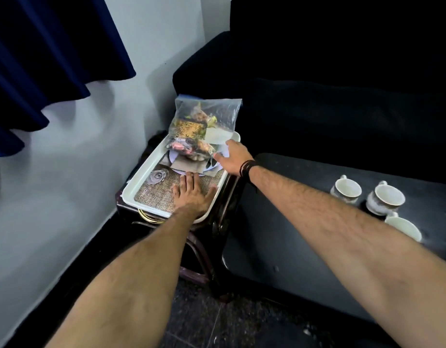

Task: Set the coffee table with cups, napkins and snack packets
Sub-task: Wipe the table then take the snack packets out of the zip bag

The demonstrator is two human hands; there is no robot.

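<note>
Head view, centre of the frame: the left hand (191,194) lies flat with spread fingers on the white rectangular tray (139,182), while the right hand (233,156) pinches the clear plastic bag of snack packets (202,126) upright above it. Three white ceramic cups (375,204) stand at right on the dark coffee table (292,234).

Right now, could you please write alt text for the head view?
A person's right hand holds a clear plastic bag of snack packets above a white printed tray while the left hand lies flat on it. Three white ceramic cups stand on the black coffee table.
</note>
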